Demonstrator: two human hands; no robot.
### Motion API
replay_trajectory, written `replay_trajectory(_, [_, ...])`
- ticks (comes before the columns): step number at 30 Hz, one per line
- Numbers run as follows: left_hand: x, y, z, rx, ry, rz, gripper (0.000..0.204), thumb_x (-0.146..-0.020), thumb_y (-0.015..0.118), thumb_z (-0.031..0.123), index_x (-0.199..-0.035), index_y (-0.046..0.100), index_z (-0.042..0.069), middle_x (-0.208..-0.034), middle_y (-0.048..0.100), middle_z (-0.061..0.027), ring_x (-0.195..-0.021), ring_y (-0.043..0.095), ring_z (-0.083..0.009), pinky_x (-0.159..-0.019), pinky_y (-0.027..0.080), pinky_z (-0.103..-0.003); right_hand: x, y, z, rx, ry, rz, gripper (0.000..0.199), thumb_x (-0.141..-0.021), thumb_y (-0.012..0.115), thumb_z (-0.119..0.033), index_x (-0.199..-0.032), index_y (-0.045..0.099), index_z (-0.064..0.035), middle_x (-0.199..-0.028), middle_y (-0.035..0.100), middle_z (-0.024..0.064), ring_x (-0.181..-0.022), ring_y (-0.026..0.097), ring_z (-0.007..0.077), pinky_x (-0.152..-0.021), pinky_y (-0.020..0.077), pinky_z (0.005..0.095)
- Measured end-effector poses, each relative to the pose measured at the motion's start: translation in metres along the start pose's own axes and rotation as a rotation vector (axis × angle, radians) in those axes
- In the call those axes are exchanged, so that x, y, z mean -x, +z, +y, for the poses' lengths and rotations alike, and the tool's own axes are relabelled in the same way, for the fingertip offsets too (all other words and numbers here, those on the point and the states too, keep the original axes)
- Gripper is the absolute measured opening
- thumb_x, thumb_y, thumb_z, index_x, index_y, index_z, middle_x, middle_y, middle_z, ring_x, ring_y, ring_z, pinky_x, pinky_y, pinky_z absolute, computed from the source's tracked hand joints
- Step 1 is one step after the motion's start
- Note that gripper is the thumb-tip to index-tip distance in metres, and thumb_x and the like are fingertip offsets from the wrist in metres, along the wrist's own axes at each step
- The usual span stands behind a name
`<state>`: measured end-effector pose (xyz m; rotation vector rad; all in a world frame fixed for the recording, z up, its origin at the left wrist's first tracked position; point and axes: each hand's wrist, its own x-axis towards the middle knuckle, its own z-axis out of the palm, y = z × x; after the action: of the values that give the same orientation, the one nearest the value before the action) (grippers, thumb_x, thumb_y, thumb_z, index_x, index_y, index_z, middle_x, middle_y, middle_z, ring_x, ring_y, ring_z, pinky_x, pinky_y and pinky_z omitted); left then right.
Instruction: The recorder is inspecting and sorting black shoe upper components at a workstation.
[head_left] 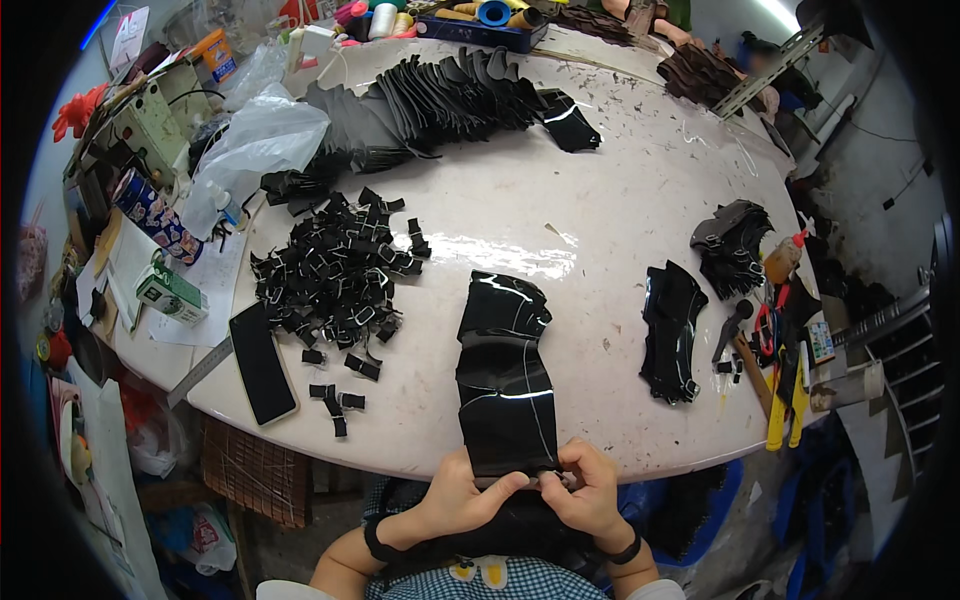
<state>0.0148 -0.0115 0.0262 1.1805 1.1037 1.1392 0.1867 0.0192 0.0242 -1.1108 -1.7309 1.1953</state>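
A strip of glossy black leather-like pieces lies on the table in front of me, running from its middle to the near edge. My left hand is closed on the near edge of this strip, thumb pressed on top. At the strip's near right corner my right hand pinches with thumb and fingers. A small item between the fingertips there is too small to make out. To the left is a heap of short black straps with metal buckles, a few lying loose nearer me.
A phone and a metal ruler lie left. Fanned black pieces stretch across the back. On the right are folded glossy pieces, a dark stack and a yellow-handled tool. Thread spools stand far back.
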Motion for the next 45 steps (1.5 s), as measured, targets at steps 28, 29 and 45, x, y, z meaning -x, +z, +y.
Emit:
replay_trajectory(28, [-0.009, -0.011, -0.017, -0.127, 0.177, -0.122, 0.028, -0.073, 0.065, 0.004, -0.099, 0.059, 0.001, -0.095, 0.061, -0.0092, -0.085, 0.060, -0.0182, -0.074, 0.047, -0.028, 0.004, 0.003, -0.004, -0.479, 0.216, -0.239, 0.019, -0.082, 0.053, 0.005, -0.100, 0.047, 0.0034, -0.082, 0.058, 0.0092, -0.073, 0.063, 0.0139, -0.063, 0.0516, 0.0230])
replay_trajectory(29, [-0.009, -0.009, -0.017, -0.227, 0.238, -0.104, 0.028, -0.072, 0.066, 0.004, -0.099, 0.059, 0.001, -0.094, 0.062, -0.0091, -0.085, 0.060, -0.0181, -0.074, 0.047, -0.028, 0.004, 0.003, -0.003, -0.490, 0.222, -0.227, 0.019, -0.082, 0.054, 0.005, -0.099, 0.047, 0.0032, -0.081, 0.058, 0.0089, -0.072, 0.063, 0.0138, -0.062, 0.0516, 0.0230])
replay_trajectory(45, [-0.006, -0.025, -0.006, 0.400, -0.095, -0.338, 0.043, -0.075, 0.067, 0.011, -0.113, 0.052, -0.001, -0.106, 0.058, -0.0104, -0.097, 0.054, -0.0176, -0.086, 0.042, -0.029, -0.001, 0.006, -0.004, -0.011, 0.000, 0.081, 0.026, -0.072, 0.069, -0.001, -0.086, 0.048, -0.0029, -0.073, 0.055, 0.0060, -0.054, 0.054, 0.0084, -0.049, 0.0437, 0.0190])
